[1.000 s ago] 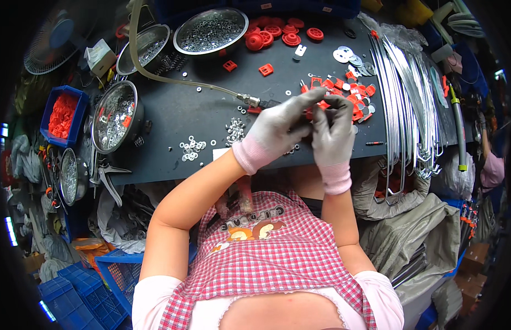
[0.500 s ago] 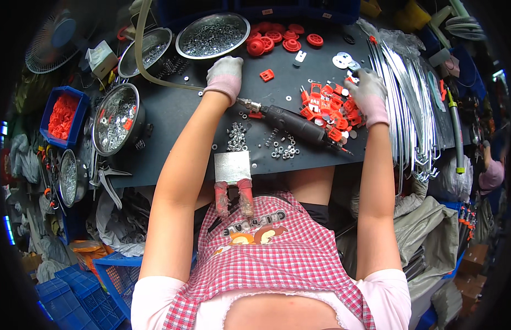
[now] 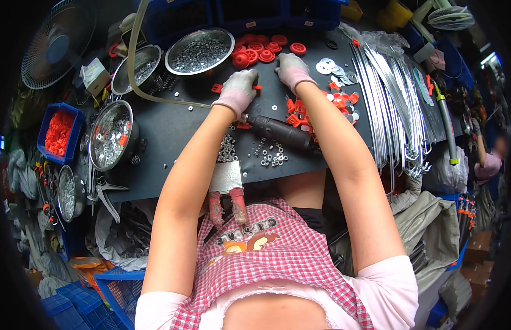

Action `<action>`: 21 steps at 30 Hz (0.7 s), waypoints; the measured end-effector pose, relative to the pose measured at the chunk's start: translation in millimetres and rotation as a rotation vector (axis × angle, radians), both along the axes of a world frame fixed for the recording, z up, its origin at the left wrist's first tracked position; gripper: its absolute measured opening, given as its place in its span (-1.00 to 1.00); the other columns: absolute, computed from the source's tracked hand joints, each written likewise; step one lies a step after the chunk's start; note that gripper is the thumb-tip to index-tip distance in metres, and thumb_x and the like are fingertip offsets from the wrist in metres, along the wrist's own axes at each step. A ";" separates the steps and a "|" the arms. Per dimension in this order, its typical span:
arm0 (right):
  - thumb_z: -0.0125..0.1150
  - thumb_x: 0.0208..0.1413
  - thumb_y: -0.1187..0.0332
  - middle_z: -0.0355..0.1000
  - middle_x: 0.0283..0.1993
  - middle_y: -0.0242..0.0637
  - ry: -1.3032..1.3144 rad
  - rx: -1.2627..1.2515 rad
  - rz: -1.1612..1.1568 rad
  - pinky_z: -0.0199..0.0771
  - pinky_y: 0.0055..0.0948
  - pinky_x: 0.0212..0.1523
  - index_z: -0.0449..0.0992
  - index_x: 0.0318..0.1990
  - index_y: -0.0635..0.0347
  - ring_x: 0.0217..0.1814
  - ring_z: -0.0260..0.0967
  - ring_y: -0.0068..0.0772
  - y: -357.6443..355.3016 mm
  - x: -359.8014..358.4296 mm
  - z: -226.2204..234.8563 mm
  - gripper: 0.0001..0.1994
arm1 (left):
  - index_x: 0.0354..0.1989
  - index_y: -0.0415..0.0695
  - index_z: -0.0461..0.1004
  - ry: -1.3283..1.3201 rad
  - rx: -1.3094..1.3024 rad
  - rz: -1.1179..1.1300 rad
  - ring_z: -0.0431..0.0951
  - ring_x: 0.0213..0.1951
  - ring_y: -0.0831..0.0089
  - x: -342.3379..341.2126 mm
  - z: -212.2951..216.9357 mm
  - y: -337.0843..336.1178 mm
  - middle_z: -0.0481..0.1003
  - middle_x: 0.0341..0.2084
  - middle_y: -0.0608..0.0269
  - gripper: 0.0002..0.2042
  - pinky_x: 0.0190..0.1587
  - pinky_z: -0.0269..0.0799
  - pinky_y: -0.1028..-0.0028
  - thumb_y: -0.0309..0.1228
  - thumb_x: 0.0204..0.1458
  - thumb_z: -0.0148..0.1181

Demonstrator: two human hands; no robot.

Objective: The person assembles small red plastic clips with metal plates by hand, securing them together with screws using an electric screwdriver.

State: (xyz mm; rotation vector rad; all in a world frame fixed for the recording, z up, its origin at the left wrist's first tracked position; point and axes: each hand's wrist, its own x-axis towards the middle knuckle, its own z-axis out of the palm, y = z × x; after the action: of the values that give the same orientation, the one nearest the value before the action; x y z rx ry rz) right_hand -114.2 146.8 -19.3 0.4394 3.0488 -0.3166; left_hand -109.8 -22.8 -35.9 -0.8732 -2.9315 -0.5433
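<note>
left hand [image 3: 240, 87]: gloved, back up, low over the black tabletop [image 3: 159, 140]. fingers curled in; from my feed i can't tell if they grasp anything.
red clips: one [image 3: 216, 88] just left of that glove, another [image 3: 258, 88] peeking out at its right edge. contact unclear to me.
right hand [image 3: 291, 70]: gloved, reached forward, just beside the red wheels [image 3: 266, 56]. fingers bent, tips turned away from me; can't tell if released or pinching.
clip heap [image 3: 293, 120]: on the table, right forearm crossing above it, part showing on each side.
driver: black power tool [image 3: 280, 132] lying between the forearms, neither hand on it; its tip end is hidden from me.
loose nuts [image 3: 274, 157]: scattered on the near side of the driver.
metal block [image 3: 226, 177]: at the near table edge, two red legs below.
right side: silver discs [image 3: 326, 67] beyond the heap, long metal rods [image 3: 376, 104] past it.
far left: steel bowl [image 3: 178, 67] of nuts, blue bin [image 3: 57, 158] of red parts.
</note>
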 end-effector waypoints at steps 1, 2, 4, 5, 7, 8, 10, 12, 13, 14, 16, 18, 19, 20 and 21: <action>0.19 0.05 0.30 0.41 0.09 -0.12 0.041 -0.010 0.010 0.42 -0.15 0.08 0.40 0.04 0.14 0.15 0.36 -0.09 1.0 5.8 0.1 -0.62 | -0.18 -0.10 0.47 -0.043 0.081 -0.095 0.50 -0.08 0.12 -1.2 -0.2 -2.4 0.50 -0.17 0.06 -0.75 -0.04 0.44 0.23 -0.48 -0.10 0.21; 0.18 0.06 0.32 0.41 0.07 -0.09 0.005 -0.022 -0.004 0.42 -0.15 0.07 0.36 0.06 0.15 0.15 0.36 -0.10 2.3 7.4 -1.1 -0.61 | -0.21 -0.22 0.43 -0.006 0.195 -0.116 0.56 -0.21 0.17 0.9 -2.3 -3.1 0.52 -0.30 -0.01 -0.75 -0.14 0.44 0.29 -0.56 -0.12 0.23; 0.12 0.05 0.44 0.42 0.03 -0.01 -0.069 -0.077 0.005 0.47 -0.20 -0.01 0.30 0.08 0.18 0.09 0.41 -0.10 8.0 14.6 1.4 -0.61 | -0.19 -0.21 0.44 -0.084 0.279 -0.067 0.56 -0.23 0.21 6.2 0.5 1.0 0.52 -0.30 0.01 -0.74 -0.15 0.45 0.33 -0.56 -0.12 0.22; 0.07 0.02 0.54 0.43 0.01 -0.01 -0.169 -0.296 -0.031 0.51 -0.25 -0.11 0.29 0.11 0.23 0.02 0.45 -0.10 -0.7 25.9 21.7 -0.57 | -0.18 -0.20 0.45 -0.159 0.364 -0.015 0.57 -0.25 0.25 7.7 1.6 -2.3 0.53 -0.30 0.03 -0.74 -0.16 0.45 0.38 -0.57 -0.11 0.22; 0.05 -0.02 0.61 0.45 -0.04 -0.02 -0.096 -0.330 0.134 0.53 -0.29 -0.22 0.28 0.15 0.24 -0.06 0.48 -0.12 11.7 34.7 19.0 -0.51 | -0.19 -0.24 0.46 -0.115 0.492 -0.043 0.57 -0.31 0.37 17.1 4.9 -8.2 0.56 -0.34 0.13 -0.78 -0.20 0.45 0.45 -0.55 -0.06 0.21; 0.13 -0.03 0.62 0.47 -0.06 -0.09 -0.086 -0.347 0.157 0.51 -0.38 -0.16 0.33 0.13 0.23 -0.09 0.49 -0.26 20.5 32.3 17.3 -0.51 | -0.22 -0.27 0.46 -0.262 0.699 -0.019 0.56 -0.31 0.40 23.0 11.4 -6.1 0.56 -0.35 0.15 -0.81 -0.21 0.45 0.47 -0.55 -0.03 0.20; 0.18 -0.04 0.61 0.48 -0.08 -0.14 0.195 -0.604 0.225 0.49 -0.44 -0.13 0.36 0.10 0.24 -0.11 0.47 -0.34 26.8 34.2 15.6 -0.53 | -0.18 -0.30 0.43 -0.555 0.958 0.026 0.57 -0.24 0.38 31.9 24.1 -5.8 0.54 -0.25 0.15 -0.85 -0.17 0.49 0.45 -0.54 0.09 0.12; 0.23 -0.05 0.60 0.48 -0.09 -0.19 0.481 -0.853 0.299 0.47 -0.49 -0.11 0.39 0.08 0.24 -0.13 0.46 -0.42 23.9 35.3 20.1 -0.54 | -0.13 -0.28 0.39 -0.841 1.341 0.037 0.57 -0.21 0.34 46.6 28.4 -0.2 0.52 -0.21 0.12 -0.83 -0.14 0.52 0.42 -0.55 0.12 0.08; 0.24 -0.04 0.59 0.48 -0.11 -0.22 0.702 -1.067 0.250 0.44 -0.52 -0.08 0.40 0.07 0.24 -0.13 0.44 -0.47 1.1 45.2 31.7 -0.55 | -0.07 -0.26 0.35 -1.117 1.726 0.066 0.57 -0.18 0.30 54.5 29.2 -4.5 0.50 -0.17 0.09 -0.81 -0.10 0.55 0.38 -0.55 0.15 0.04; 0.25 -0.04 0.58 0.48 -0.12 -0.26 0.927 -1.270 0.180 0.42 -0.54 -0.06 0.41 0.07 0.24 -0.14 0.43 -0.51 -16.6 58.5 40.5 -0.56 | -0.01 -0.24 0.27 -1.242 1.847 -0.026 0.56 -0.14 0.27 61.5 33.4 -7.2 0.47 -0.15 0.11 -0.79 -0.06 0.59 0.31 -0.55 0.18 -0.03; 0.25 -0.01 0.56 0.49 -0.14 -0.27 1.031 -1.054 0.289 0.43 -0.55 -0.08 0.41 0.07 0.25 -0.15 0.43 -0.52 -41.8 83.4 40.5 -0.58 | -0.06 -0.24 0.29 -1.241 1.907 -0.098 0.55 -0.14 0.29 76.0 43.5 -7.5 0.46 -0.20 0.13 -0.82 -0.03 0.57 0.30 -0.58 0.17 -0.03; 0.24 0.02 0.55 0.49 -0.16 -0.28 1.130 -0.825 0.388 0.44 -0.55 -0.11 0.40 0.07 0.26 -0.16 0.44 -0.53 -59.2 102.2 44.4 -0.59 | -0.06 -0.22 0.30 -1.179 1.893 -0.223 0.56 -0.17 0.32 81.7 41.0 -10.0 0.48 -0.22 0.16 -0.82 -0.09 0.57 0.34 -0.48 0.19 0.00; 0.22 0.04 0.55 0.49 -0.17 -0.28 1.091 -0.872 0.294 0.45 -0.57 -0.13 0.41 0.07 0.25 -0.17 0.44 -0.55 -66.6 109.1 46.5 -0.62 | -0.06 -0.22 0.30 -1.176 1.895 -0.220 0.56 -0.17 0.32 83.6 38.3 -11.3 0.48 -0.22 0.16 -0.82 -0.09 0.57 0.34 -0.48 0.19 0.00; 0.19 0.07 0.55 0.50 -0.19 -0.29 1.050 -0.919 0.202 0.46 -0.58 -0.16 0.41 0.06 0.25 -0.17 0.45 -0.57 -71.4 114.9 48.2 -0.64 | -0.08 -0.22 0.30 -1.116 1.843 -0.275 0.56 -0.18 0.34 85.5 36.1 -12.5 0.48 -0.23 0.16 -0.83 -0.12 0.56 0.36 -0.47 0.20 -0.01; 0.19 0.07 0.55 0.50 -0.19 -0.29 1.045 -0.924 0.206 0.46 -0.58 -0.16 0.41 0.06 0.25 -0.17 0.45 -0.57 -73.7 120.7 49.6 -0.64 | -0.10 -0.21 0.31 -1.055 1.790 -0.327 0.56 -0.19 0.35 88.3 34.1 -13.9 0.48 -0.23 0.17 -0.84 -0.14 0.55 0.38 -0.46 0.20 -0.01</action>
State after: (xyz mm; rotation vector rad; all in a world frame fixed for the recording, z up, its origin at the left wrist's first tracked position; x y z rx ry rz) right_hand 6.5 73.1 30.3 -0.1867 3.1144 -2.3959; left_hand -21.5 -36.7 -1.8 -0.6524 -1.1321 -3.3346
